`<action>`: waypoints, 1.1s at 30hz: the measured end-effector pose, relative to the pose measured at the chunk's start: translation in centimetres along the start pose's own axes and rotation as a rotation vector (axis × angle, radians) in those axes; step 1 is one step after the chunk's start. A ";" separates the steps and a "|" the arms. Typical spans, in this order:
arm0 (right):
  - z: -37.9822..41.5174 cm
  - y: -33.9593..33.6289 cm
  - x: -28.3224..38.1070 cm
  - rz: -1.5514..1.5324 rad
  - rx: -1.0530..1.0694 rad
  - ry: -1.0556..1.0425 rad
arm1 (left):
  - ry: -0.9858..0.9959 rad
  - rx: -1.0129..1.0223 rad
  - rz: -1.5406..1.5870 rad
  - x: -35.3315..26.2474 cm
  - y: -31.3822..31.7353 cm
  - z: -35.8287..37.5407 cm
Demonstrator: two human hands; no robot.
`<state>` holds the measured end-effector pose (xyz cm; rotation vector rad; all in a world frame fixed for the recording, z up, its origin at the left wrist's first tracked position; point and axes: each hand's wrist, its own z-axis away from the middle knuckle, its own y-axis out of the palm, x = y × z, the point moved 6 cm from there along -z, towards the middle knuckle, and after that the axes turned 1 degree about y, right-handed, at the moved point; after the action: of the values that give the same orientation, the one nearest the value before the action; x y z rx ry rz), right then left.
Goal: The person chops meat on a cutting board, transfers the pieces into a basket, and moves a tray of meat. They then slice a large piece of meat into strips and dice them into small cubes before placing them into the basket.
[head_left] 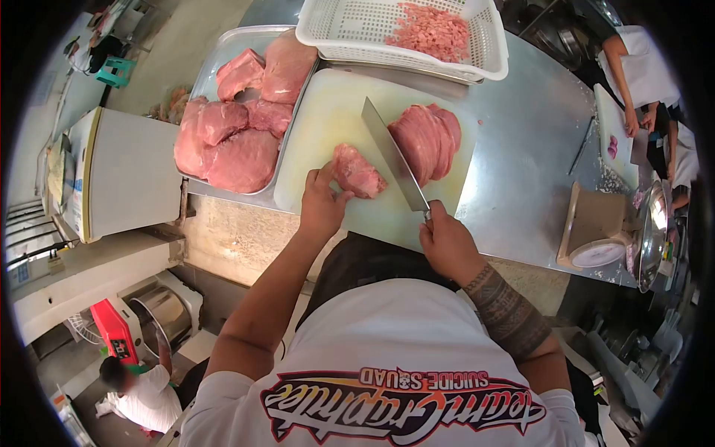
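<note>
Slicing appears in hand: at mid-frame, the left hand (323, 203) pinches a meat piece (357, 171), the right hand (450, 240) grips a cleaver (392, 153) beside slices (426, 141); another cut calls for steady holding.

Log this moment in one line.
left hand: touching small pink meat chunk | right hand: holding broad steel knife | knife: beside sliced pink meat

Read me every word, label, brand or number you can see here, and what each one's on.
"SUICIDE SQUAD": upside down on the wearer's white T-shirt.
"team Graphitee", stylised, as best I can read: same shirt.
Too small or blurred to read: scale dial, red control panel, blue marking on the white appliance.
</note>
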<state>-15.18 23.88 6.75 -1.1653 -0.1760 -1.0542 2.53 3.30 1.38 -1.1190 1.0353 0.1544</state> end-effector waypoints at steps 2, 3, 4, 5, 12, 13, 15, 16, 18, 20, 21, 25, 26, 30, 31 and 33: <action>-0.4 -0.1 0.3 0.009 -0.020 -0.024 | 0.000 -0.009 0.024 0.3 0.0 -0.1; -0.6 -0.1 0.6 0.012 -0.029 -0.035 | -0.011 -0.017 0.047 0.7 0.0 0.0; -0.7 -0.4 1.1 0.014 -0.046 -0.061 | -0.021 -0.026 0.070 1.0 -0.1 0.0; -0.8 -0.7 1.6 0.015 -0.064 -0.087 | -0.041 -0.035 0.111 1.4 -0.2 0.2; 3.7 -7.0 12.3 -0.125 -0.383 -0.475 | -0.112 -0.233 0.130 2.5 -4.5 1.2; 2.5 -5.2 11.1 -0.024 -0.291 -0.409 | -0.119 -0.258 0.135 2.4 -5.2 1.2; -1.4 0.6 6.0 0.174 -0.111 -0.274 | -0.128 -0.248 0.137 1.7 -6.0 1.4; -2.6 2.4 3.7 0.203 -0.024 -0.194 | -0.115 -0.242 0.114 1.6 -6.2 1.6; -3.2 2.4 4.1 0.257 -0.067 -0.213 | -0.055 -0.233 0.100 1.5 -6.4 1.0; -2.3 3.0 4.1 0.281 -0.060 -0.199 | 0.016 -0.175 0.123 1.3 -5.0 1.6; -2.5 2.7 4.4 0.288 -0.057 -0.200 | 0.062 -0.143 0.103 0.6 -4.3 1.2; -1.8 2.1 6.9 0.343 -0.025 -0.184 | 0.193 -0.027 -0.100 -2.6 -0.6 0.4; -2.2 2.2 6.7 0.320 -0.051 -0.192 | 0.219 -0.007 -0.177 -3.1 0.0 -0.2; -4.0 2.8 5.3 0.216 -0.167 -0.290 | 0.206 0.042 -0.258 -3.5 0.0 -1.2; -4.0 2.5 5.5 0.186 -0.211 -0.334 | 0.207 0.065 -0.291 -3.9 -0.2 -1.0; -3.7 3.6 6.1 0.243 -0.146 -0.266 | 0.255 0.033 -0.326 -4.3 0.0 -1.3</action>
<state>-10.59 17.31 6.49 -1.4195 -0.1628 -0.7058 -0.62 3.86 4.50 -1.2831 1.0586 -0.2709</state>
